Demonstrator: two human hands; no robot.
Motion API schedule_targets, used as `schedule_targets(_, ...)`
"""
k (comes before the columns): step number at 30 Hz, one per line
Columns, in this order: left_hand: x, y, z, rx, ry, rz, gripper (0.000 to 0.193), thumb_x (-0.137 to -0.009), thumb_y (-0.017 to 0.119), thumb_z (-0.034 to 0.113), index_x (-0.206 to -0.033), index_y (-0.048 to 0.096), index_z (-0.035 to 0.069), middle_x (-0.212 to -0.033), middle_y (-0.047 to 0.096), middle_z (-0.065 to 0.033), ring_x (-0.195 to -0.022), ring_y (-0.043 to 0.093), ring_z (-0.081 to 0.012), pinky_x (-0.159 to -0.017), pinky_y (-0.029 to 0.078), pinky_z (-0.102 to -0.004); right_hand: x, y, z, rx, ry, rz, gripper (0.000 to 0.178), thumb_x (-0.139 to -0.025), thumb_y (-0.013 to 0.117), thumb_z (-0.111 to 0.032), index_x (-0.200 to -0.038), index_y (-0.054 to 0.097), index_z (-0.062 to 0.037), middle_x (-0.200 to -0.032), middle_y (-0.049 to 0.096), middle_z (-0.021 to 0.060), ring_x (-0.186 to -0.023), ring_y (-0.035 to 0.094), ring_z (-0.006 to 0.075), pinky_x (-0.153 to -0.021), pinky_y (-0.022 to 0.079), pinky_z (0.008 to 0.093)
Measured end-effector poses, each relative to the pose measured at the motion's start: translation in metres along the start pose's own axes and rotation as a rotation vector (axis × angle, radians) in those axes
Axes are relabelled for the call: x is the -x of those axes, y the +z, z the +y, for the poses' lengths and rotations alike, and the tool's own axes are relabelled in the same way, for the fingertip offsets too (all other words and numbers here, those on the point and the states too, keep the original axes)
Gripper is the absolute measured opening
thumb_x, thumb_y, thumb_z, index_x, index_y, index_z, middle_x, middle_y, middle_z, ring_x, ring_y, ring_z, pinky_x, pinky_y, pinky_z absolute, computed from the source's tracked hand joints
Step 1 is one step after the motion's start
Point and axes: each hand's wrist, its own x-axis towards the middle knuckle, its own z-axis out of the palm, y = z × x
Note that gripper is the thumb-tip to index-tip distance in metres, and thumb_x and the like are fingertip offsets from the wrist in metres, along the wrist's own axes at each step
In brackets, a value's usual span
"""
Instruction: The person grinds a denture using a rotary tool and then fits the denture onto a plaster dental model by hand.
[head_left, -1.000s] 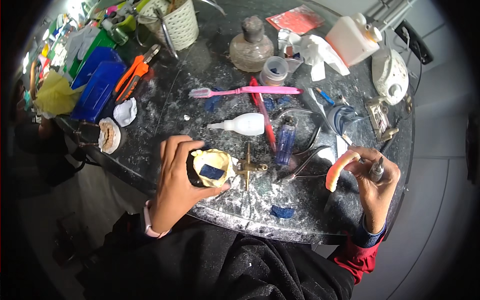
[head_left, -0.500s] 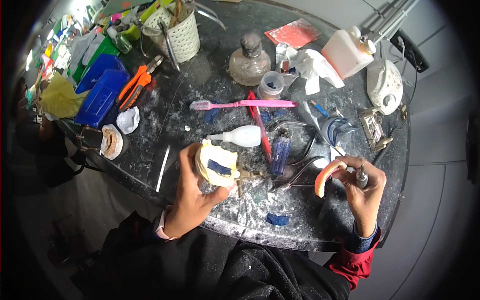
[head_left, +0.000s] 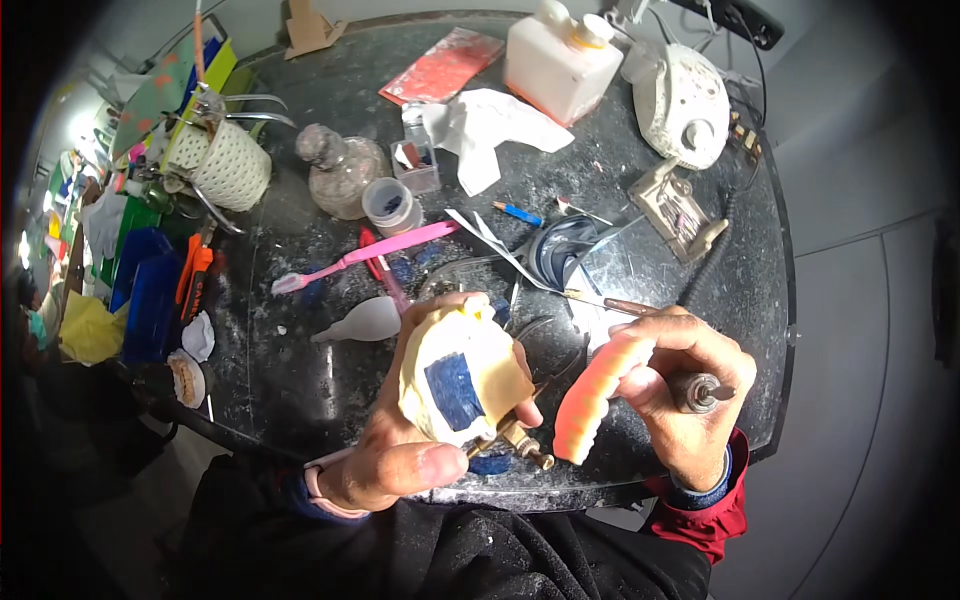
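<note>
Left hand (head_left: 400,440): grip closed round a cream plaster cast (head_left: 462,372) with a dark blue patch on its face; thumb at 6 o'clock, fingertips wrapped over the far side. Brass fittings (head_left: 520,447) stick out below the cast toward 4 o'clock. Cast held clear above the surface (head_left: 300,370), face turned up to the camera, long axis roughly 11 to 5 o'clock.

Right hand (head_left: 680,390): grip closed on two things at once. A pink denture plate (head_left: 592,402) is pinched at its upper end and hangs with long axis 1 to 7 o'clock, free end pointing to 7 o'clock near the brass fittings. A slim metal tool (head_left: 640,312) lies across the fingers, tip toward 10 o'clock, butt end (head_left: 700,390) at 3 o'clock of the palm.

At 11 o'clock of the cast: white dropper bottle (head_left: 365,320), pink toothbrush (head_left: 360,255).

Versus half a second ago: both hands raised, closer to the camera; cast and plate nearer together.
</note>
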Motion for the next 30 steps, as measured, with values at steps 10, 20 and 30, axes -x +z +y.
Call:
schedule_targets(10, -0.018, -0.007, -0.01, -0.119, -0.081, 0.048, 0.09, -0.068, 0.06, 0.041, -0.135, 0.015, 0.003, -0.112, 0.048, -0.0149, -0.102, 0.052, -0.0231, -0.09, 0.041, -0.035, -0.011, -0.004, 0.012, 0.015, -0.161, -0.146, 0.037, -0.062, 0.08, -0.004, -0.097, 0.068, 0.0011, -0.081, 0.063, 0.0103, -0.065, 0.059, 0.0124, -0.054, 0.043, 0.022)
schedule_targets(20, -0.024, -0.011, -0.019, -0.549, 0.126, -0.035, 0.086, -0.076, 0.04, 0.068, -0.124, 0.026, -0.002, -0.114, 0.048, -0.0206, -0.095, 0.058, -0.0282, -0.087, 0.045, -0.0367, -0.008, 0.013, 0.013, 0.074, -0.179, -0.155, 0.032, -0.065, 0.079, -0.006, -0.096, 0.069, -0.0025, -0.078, 0.061, 0.0057, -0.056, 0.059, 0.0103, -0.047, 0.046, 0.0222)
schedule_targets(30, -0.014, -0.01, -0.018, -0.538, 0.118, -0.046, 0.072, -0.08, 0.031, 0.064, -0.11, 0.04, -0.001, -0.122, 0.04, -0.0214, -0.097, 0.056, -0.0274, -0.091, 0.042, -0.0366, -0.005, 0.014, 0.006, -0.044, -0.129, -0.221, 0.03, -0.064, 0.079, -0.002, -0.092, 0.068, 0.0001, -0.076, 0.06, 0.0073, -0.065, 0.061, 0.0141, -0.056, 0.048, 0.0248)
